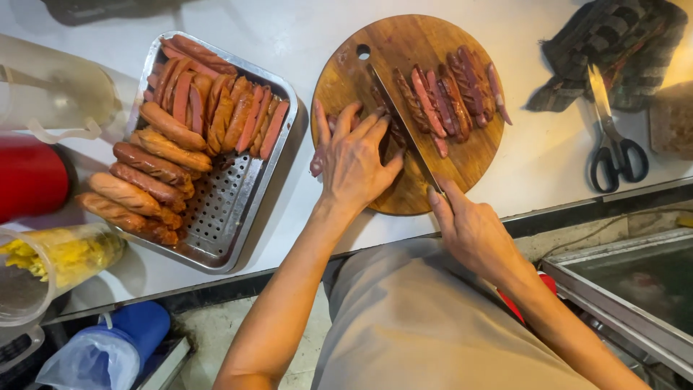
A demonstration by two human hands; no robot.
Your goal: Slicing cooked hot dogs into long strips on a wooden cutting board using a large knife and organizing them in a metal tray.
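1. This is a working kitchen, most likely a food stall or small eatery's prep counter.
2. A perforated stainless-steel draining tray [238,217] holds a large batch of browned sausages [148,162], whole and halved.
3. A round wooden chopping board [426,43] lies on the white countertop [303,29], with slit sausage strips [451,94] under a long-bladed kitchen knife [404,130].
4. Black-handled kitchen scissors [612,137] and a crumpled dark cloth [613,43] lie to the right.
5. A clear plastic jar of yellow food [61,256] and a red container [29,177] stand at the left.
6. A steel-framed glass cabinet [635,289] sits beside the counter.
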